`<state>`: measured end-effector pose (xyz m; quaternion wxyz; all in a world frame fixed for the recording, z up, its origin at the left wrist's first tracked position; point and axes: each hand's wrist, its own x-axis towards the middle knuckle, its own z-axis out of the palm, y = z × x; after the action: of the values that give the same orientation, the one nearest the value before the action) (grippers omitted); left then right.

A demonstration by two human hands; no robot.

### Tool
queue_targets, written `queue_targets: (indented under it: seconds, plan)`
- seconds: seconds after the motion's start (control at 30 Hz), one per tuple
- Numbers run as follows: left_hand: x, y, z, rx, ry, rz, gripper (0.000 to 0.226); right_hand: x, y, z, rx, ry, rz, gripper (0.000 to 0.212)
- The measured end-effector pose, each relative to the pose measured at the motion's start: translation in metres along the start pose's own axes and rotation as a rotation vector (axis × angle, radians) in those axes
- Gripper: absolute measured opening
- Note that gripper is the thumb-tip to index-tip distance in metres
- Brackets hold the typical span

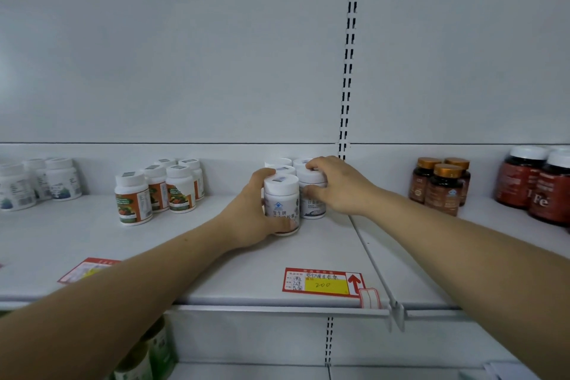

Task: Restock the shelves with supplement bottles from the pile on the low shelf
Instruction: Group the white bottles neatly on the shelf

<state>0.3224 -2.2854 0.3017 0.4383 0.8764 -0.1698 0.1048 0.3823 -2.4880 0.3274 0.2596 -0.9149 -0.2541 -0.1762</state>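
**Two hands on the white bottle cluster at the middle of the shelf**

The left hand (253, 210) is curled round the front white supplement bottle (281, 203), thumb across its lower label and fingers wrapped behind, with the bottle standing upright on the white shelf (216, 256). Just right of it and touching, a second white bottle (312, 194) stands upright under the right hand (336, 185), whose fingers curl over the cap and down its right side in a grip. Behind these two, three more white caps (279, 163) show, so the cluster counts five bottles as far as can be seen; the far ones are partly hidden by the hands.

To the left stands a group of five white bottles with orange-and-green labels (134, 197), the nearest one in front. Farther left, at the edge, are three white bottles with blue-green labels (63, 179). Right of the slotted upright (347, 71), three amber bottles with gold caps (444, 191) stand together, and at the far right two dark red bottles with white caps (521, 182) are visible, one marked "Fe".

Two red price tags lie on the near shelf edge: one with a yellow panel (322, 284) in front of the held bottles, another (83, 270) partly under the left forearm. On the lower shelf at bottom left, green-labelled bottles (154, 348) are partly in view; their number cannot be told.
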Motion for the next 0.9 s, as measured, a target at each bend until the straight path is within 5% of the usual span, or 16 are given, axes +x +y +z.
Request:
queue_targets:
  seconds: [0.63, 0.9]
  plan:
    - [-0.001, 0.001, -0.001, 0.095, 0.028, -0.032, 0.092, -0.002, 0.001, 0.001, -0.004, -0.055, -0.011, 0.061]
    - [0.000, 0.021, -0.020, 0.158, -0.076, -0.135, 0.104, 0.008, -0.002, -0.032, -0.020, -0.054, 0.073, 0.052]
